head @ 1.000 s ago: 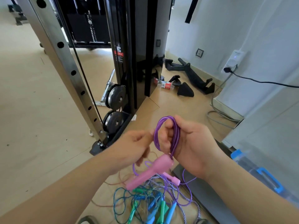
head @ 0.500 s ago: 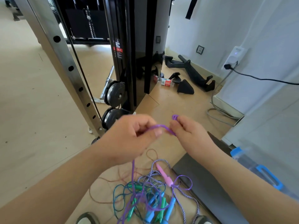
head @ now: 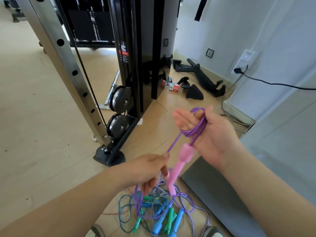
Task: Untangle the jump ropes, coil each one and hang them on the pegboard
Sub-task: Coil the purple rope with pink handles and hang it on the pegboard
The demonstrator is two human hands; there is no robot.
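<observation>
At my feet the purple rope (head: 139, 200) drops into the pile (head: 153, 212) on the floor (head: 42, 134), and its loose loops lie across the other ropes there. If I draw it up too briskly, I judge those loops will cinch round a handle and drag the whole knot along. My left hand (head: 150, 171) pinches the rope between thumb and fingers. Too hard a pinch would put twist into each new turn. The pink handle (head: 178, 165) dangles from the coil (head: 196, 130), and its weight could tug the turns off my right hand (head: 212, 135). That hand's fingers are stretched out flat, with the coil hung round the palm rather than clenched. The pegboard is not in view.

Counted, there is one pile, and in it at least two blue handles (head: 158, 227), at least two green handles (head: 138, 225), one striped rope (head: 207, 218) and one thin blue rope (head: 120, 207). The tangle hides the true tally. Above it are one purple rope and one pink handle I can be sure of. The coil has several turns, too close together to number.
</observation>
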